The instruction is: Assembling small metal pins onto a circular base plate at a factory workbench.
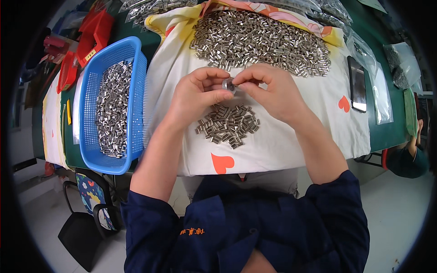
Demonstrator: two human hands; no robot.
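Metal ring (228, 85) is up in the air over the cloth (282, 141), btw the two hands. L hand (196, 91) has its grip clamped on it, thumb in front, fingers behind. R hand (268, 88) has thumb + index right up at the ring's other side, tbh can't tell if that grip's closed on anything, too small to see. Small pile of short metal cylinders (230, 125) sits just below the hands, way bigger pile (259, 41) further back on the same cloth. Blue basket (135, 100) w/ more cylinders is on the left, phone (357, 84) on the right, all on a green worktop (386, 132). Couple of red bins (96, 35) back left too, fwiw.
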